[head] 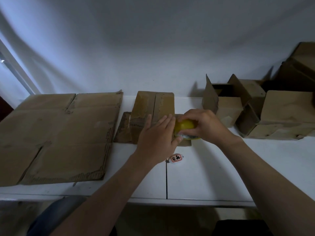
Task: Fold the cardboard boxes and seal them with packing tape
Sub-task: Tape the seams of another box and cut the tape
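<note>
Head view. 1 box (pixel 153 108) sits mid-counter (pixel 213 176), just far of both hands, its 2 top flaps meeting at a seam. Left grip (pixel 156 133) is spread flat, fingers straight, pressing the box's near part. Right grip (pixel 206 125) is curled round the yellow tape roll (pixel 185 127), at the box's near right corner, beside the left fingers. Whether any tape is stuck down: cannot tell.

Risks:
- If left pressure eases, the flaps likely spring apart and the tape bridges a gap.
- A skewed pull runs the tape off the seam.
- The light box may slide on the smooth counter.
- The left thumb, close to the roll, could catch adhesive.
</note>
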A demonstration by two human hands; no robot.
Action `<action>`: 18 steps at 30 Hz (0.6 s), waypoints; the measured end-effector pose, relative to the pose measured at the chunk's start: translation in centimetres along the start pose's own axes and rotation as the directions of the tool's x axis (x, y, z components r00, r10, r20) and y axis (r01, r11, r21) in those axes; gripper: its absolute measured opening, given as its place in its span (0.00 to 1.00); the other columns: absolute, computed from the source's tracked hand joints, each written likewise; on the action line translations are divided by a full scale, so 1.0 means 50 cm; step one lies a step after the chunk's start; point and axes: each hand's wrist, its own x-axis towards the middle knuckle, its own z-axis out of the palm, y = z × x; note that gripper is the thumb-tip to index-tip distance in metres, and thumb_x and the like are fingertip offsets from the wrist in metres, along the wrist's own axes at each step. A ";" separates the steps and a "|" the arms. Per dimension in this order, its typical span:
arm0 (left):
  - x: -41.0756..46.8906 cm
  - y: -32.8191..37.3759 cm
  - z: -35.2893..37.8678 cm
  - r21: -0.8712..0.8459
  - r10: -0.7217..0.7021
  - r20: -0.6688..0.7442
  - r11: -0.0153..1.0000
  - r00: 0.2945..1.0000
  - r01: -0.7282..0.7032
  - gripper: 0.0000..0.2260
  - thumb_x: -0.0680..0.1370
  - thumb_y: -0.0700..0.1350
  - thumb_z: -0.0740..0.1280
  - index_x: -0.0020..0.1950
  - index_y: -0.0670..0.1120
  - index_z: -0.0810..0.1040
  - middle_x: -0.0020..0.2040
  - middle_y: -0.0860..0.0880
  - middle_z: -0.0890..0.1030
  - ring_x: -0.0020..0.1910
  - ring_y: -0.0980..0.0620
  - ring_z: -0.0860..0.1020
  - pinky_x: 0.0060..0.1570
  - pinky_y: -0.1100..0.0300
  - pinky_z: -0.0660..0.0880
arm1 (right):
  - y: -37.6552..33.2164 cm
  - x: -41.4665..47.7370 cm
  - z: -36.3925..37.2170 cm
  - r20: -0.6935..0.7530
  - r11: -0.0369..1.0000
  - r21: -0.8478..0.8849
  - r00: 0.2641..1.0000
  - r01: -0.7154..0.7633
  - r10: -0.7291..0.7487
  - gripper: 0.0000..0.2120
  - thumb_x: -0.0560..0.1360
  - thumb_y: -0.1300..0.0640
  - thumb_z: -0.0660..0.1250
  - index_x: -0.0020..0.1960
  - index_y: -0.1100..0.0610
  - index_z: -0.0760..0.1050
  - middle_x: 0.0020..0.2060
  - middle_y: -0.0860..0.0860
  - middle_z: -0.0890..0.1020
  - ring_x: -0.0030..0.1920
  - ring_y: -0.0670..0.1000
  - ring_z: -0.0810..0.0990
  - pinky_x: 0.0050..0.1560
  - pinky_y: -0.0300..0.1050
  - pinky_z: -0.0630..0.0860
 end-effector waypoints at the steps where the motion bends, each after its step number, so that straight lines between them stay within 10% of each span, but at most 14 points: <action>1: 0.001 -0.003 -0.004 0.012 0.001 0.025 1.000 1.000 -0.002 0.35 0.81 0.66 0.45 0.82 0.47 0.57 0.82 0.51 0.59 0.81 0.55 0.55 0.79 0.41 0.43 | 0.002 -0.001 0.000 -0.001 1.000 0.008 1.000 -0.006 0.006 0.17 0.68 0.49 0.82 0.54 0.53 0.84 0.46 0.47 0.84 0.44 0.47 0.81 0.46 0.46 0.79; 18: -0.041 -0.132 -0.061 -0.081 -0.197 0.254 0.971 0.947 0.223 0.38 0.79 0.69 0.44 0.83 0.48 0.45 0.83 0.54 0.41 0.80 0.59 0.39 0.78 0.48 0.37 | 0.000 0.000 -0.007 0.066 0.993 0.023 0.991 -0.119 0.118 0.19 0.67 0.47 0.81 0.55 0.51 0.84 0.50 0.48 0.84 0.48 0.48 0.81 0.49 0.47 0.79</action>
